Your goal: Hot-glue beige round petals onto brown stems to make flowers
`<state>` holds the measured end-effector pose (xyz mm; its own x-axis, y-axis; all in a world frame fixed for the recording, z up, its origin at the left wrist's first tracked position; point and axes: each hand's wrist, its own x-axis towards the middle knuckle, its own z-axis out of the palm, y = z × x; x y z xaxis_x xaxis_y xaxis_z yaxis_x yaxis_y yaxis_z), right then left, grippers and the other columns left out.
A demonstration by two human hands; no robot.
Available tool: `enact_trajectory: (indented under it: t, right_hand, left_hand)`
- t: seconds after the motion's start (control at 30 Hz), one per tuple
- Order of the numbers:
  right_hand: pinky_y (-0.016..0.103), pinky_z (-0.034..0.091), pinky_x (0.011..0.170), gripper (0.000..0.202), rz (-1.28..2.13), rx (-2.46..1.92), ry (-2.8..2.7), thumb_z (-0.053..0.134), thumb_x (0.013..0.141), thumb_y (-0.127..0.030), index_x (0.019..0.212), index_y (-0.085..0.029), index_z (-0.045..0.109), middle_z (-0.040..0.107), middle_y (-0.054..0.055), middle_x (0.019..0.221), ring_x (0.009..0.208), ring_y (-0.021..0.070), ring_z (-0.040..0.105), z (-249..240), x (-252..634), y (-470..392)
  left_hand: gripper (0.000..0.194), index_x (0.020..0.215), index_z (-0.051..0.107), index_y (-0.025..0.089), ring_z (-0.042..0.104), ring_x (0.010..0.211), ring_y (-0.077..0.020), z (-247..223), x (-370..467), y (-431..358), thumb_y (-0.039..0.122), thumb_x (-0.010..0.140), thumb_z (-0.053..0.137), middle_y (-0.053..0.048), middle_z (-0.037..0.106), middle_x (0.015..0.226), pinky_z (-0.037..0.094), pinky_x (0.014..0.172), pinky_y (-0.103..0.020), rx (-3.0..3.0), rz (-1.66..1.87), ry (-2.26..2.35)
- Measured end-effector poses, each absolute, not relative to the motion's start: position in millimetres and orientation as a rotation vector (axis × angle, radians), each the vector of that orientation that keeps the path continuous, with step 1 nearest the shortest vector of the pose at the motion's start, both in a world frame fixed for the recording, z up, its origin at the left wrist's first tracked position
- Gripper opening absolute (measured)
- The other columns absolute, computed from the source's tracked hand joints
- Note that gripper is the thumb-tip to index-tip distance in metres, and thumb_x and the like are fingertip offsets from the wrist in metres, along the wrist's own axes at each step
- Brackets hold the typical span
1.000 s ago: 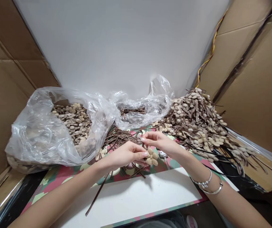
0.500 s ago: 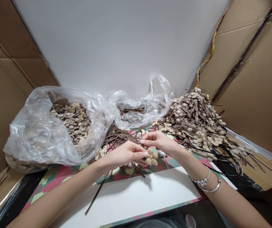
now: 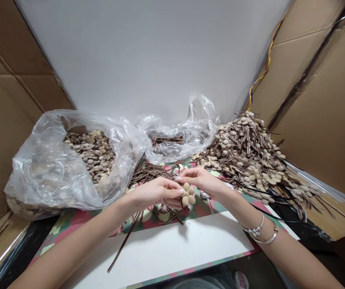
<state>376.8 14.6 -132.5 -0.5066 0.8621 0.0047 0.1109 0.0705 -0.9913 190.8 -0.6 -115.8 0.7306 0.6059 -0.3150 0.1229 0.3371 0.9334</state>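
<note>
Near the middle of the table, my left hand is closed on a beige flower piece, pinching it between thumb and fingers with its petals facing me. My right hand is just behind and to the right of the flower, its fingertips pinched together close to my left fingers; what lies between them is too small to make out. Brown cords lie in a loose heap behind and under my left hand. A white-tipped tool rests below my right wrist.
On the left, a clear plastic bag holds many flower pieces. Another plastic bag with cords stands at the back. Flowers with cords are piled on the right, beside black cables. A white board lies in front.
The flower in my left hand has shifted slightly left and up and has turned. My right fingertips have moved slightly left, closer to my left fingers.
</note>
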Motion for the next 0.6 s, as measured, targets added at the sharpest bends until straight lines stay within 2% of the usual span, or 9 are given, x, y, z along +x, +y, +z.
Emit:
enact_trajectory:
  t: [0.13,0.37,0.5,0.6]
  right_hand:
    - [0.023,0.034,0.058,0.022,1.494,-0.982,-1.689,0.066,0.069,-0.037,0.070,-0.015,0.067,0.058,0.001,0.069,0.063,0.0116,0.047,-138.6,374.6,16.1]
    - [0.023,0.034,0.057,0.029,1.495,-0.985,-1.677,0.065,0.070,-0.043,0.070,-0.013,0.068,0.056,0.001,0.066,0.061,0.0111,0.046,-139.8,373.8,13.9]
    - [0.023,0.034,0.056,0.029,1.496,-0.987,-1.685,0.065,0.070,-0.043,0.068,-0.013,0.068,0.056,0.001,0.064,0.060,0.0110,0.046,-136.6,374.2,12.8]
    - [0.024,0.037,0.058,0.030,1.513,-0.998,-1.694,0.066,0.069,-0.043,0.071,-0.013,0.068,0.058,0.001,0.065,0.061,0.0114,0.048,-132.8,375.1,12.4]
  left_hand:
    - [0.019,0.084,0.069,0.010,0.061,0.089,-0.0165,-110.2,188.8,2.1,0.026,0.077,0.062,-0.010,0.067,0.093,0.042,0.093,-0.033,1.231,0.384,0.758]
    - [0.022,0.080,0.071,0.010,0.061,0.086,-0.0165,-115.1,191.3,0.6,0.031,0.074,0.065,-0.008,0.068,0.088,0.045,0.087,-0.029,1.304,0.406,0.786]
    - [0.024,0.077,0.071,0.010,0.059,0.080,-0.0155,-111.9,190.7,-1.3,0.033,0.075,0.063,-0.006,0.067,0.081,0.045,0.081,-0.027,1.421,0.396,0.803]
    - [0.031,0.081,0.070,0.010,0.054,0.070,-0.0135,-108.9,189.1,-2.1,0.037,0.079,0.057,-0.005,0.065,0.075,0.042,0.069,-0.025,1.606,0.368,0.845]
